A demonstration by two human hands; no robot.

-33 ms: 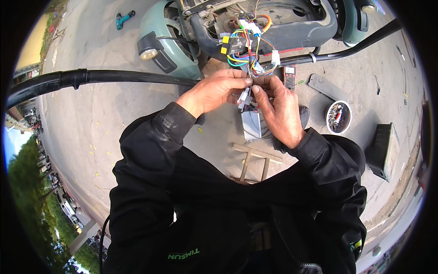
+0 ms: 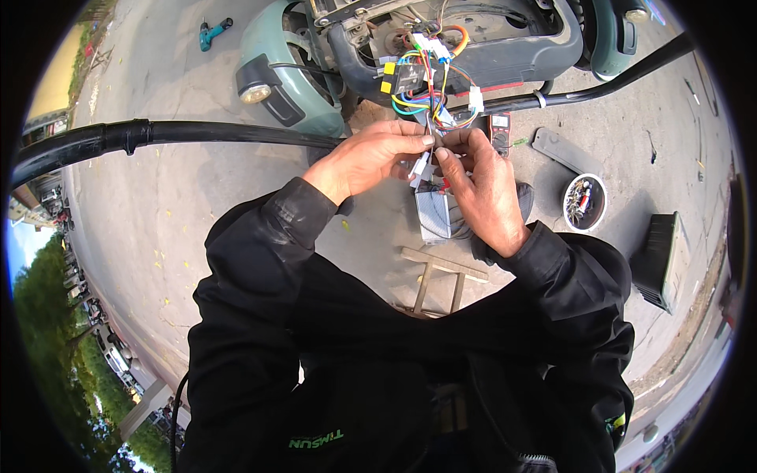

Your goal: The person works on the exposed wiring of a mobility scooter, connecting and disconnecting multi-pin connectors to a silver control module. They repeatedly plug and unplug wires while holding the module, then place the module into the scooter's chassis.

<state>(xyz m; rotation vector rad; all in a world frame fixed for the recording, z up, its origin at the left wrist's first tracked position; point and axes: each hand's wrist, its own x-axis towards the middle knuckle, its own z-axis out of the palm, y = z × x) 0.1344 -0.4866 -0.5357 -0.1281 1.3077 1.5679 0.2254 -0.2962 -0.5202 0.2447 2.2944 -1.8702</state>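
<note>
Thin wires run between the fingertips of my left hand (image 2: 374, 155) and my right hand (image 2: 485, 188), which nearly meet at mid-view. Both hands pinch with thumb and fingers; the exact spot gripped is partly hidden by them. White plug connectors (image 2: 420, 168) hang just below the fingertips. Under them stands a silver finned controller box (image 2: 433, 216), with wires along its right side. Beyond my hands spreads a tangle of coloured wires (image 2: 436, 98) with white connectors and a black module (image 2: 408, 77) with yellow ends.
A vehicle frame (image 2: 505, 55) with black tubes (image 2: 213, 132) stands ahead. On the ground lie a multimeter (image 2: 500, 132), a grey flat cover (image 2: 561, 150), a bucket of small parts (image 2: 585, 202), a black crate (image 2: 658, 264), a wooden stool (image 2: 441, 272) and a teal drill (image 2: 214, 34).
</note>
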